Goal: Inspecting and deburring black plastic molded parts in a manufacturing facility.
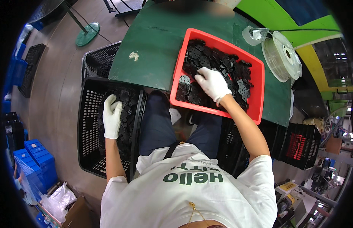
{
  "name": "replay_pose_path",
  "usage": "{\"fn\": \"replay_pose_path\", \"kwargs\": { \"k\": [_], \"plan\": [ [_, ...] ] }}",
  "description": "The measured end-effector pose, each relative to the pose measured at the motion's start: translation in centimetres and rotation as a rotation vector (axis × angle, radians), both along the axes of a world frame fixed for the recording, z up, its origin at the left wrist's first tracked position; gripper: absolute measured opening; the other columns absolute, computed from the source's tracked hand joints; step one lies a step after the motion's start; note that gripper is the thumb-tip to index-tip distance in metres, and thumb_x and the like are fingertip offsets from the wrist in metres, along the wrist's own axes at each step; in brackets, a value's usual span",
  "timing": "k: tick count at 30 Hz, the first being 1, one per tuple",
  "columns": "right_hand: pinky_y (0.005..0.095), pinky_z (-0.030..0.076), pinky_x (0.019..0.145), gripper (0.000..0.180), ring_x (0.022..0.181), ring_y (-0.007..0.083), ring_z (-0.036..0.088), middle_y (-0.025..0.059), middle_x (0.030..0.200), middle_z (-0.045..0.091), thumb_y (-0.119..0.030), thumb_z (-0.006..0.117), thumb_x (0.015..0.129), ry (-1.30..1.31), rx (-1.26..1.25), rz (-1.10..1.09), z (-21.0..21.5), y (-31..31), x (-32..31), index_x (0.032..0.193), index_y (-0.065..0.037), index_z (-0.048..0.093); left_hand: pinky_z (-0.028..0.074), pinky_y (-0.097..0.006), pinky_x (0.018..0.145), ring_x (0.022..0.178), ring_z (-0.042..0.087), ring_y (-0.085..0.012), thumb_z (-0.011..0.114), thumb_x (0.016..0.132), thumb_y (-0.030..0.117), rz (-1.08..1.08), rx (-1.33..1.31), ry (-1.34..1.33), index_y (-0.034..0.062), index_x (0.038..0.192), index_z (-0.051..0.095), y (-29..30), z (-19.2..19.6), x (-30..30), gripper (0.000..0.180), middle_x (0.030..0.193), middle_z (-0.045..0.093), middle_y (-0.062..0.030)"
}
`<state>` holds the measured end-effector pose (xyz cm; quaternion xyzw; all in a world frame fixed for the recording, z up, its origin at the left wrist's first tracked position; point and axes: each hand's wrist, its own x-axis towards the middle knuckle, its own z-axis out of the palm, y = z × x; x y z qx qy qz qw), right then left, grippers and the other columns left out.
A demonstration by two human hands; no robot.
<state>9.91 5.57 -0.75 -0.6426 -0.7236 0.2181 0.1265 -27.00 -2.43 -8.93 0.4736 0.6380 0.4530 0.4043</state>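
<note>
My right hand (213, 84), in a white glove, reaches into a red plastic tray (260, 95) on the green table. Its thumb and fingers are closed at a black plastic part (189, 68) above the heap of similar black parts (222, 60). Some parts in the tray are flat with slotted, spoked shapes. Over on the left, my left hand (112, 118), also gloved in white, hangs above a black slatted crate (91, 125). Its fingers are bent but apart, and nothing shows between them. More black parts (126, 114) lie in that crate, partly hidden by the hand and forearm.
The green table (146, 49) extends beyond the tray. A clear tape roll (254, 36) and a large pale spool (282, 56) stand at its right. Another black crate (102, 60) sits behind the left one. Blue bins (36, 163) and a dark crate with red contents (298, 146) flank me.
</note>
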Motion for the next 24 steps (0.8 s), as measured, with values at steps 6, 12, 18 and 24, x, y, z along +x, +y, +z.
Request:
{"fn": "replay_pose_path", "kwargs": {
  "k": [6, 12, 18, 24],
  "plan": [
    [0.0241, 0.05, 0.068, 0.028, 0.075, 0.0081, 0.059, 0.0043, 0.095, 0.068, -0.025, 0.053, 0.096, 0.814, -0.415, -0.253, 2.5, -2.1, 1.9, 0.108, -0.001, 0.061, 0.049, -0.031, 0.09, 0.109, 0.059, -0.0215, 0.052, 0.096, 0.007, -0.056, 0.111, -0.299, -0.0032, 0.13, 0.046, 1.5, 6.7, 6.5, 0.036, 0.127, 0.056, -0.0164],
    [0.0237, 0.05, 0.069, 0.024, 0.071, 0.0086, 0.059, 0.0065, 0.088, 0.067, -0.02, 0.053, 0.097, 0.914, -0.403, -0.168, 5.9, -5.6, -1.0, 0.104, 0.001, 0.06, 0.046, -0.034, 0.097, 0.111, 0.059, -0.0238, 0.051, 0.097, 0.01, -0.204, 0.212, -0.606, -0.0027, 0.129, 0.045, 0.4, 10.5, 14.0, 0.035, 0.123, 0.059, -0.0167],
    [0.0268, 0.05, 0.067, 0.025, 0.071, 0.0109, 0.06, 0.0063, 0.085, 0.066, -0.022, 0.054, 0.096, 0.748, -0.4, 0.105, 6.1, -8.1, -3.6, 0.104, 0.0, 0.065, 0.045, -0.033, 0.097, 0.111, 0.059, -0.0231, 0.042, 0.097, 0.001, -0.252, 0.048, -0.813, -0.0035, 0.125, 0.044, -1.6, 11.9, 16.9, 0.029, 0.118, 0.061, -0.0191],
    [0.0373, 0.051, 0.074, 0.023, 0.08, 0.0305, 0.067, 0.0178, 0.089, 0.068, -0.022, 0.057, 0.09, 0.355, -0.058, -0.165, 1.9, -2.2, 1.0, 0.101, -0.004, 0.066, 0.055, -0.038, 0.083, 0.092, 0.064, -0.0244, 0.041, 0.1, 0.007, -0.003, 0.059, -0.901, -0.0015, 0.124, 0.044, -1.0, 10.5, 13.9, 0.025, 0.113, 0.058, -0.0204]
  ]
}}
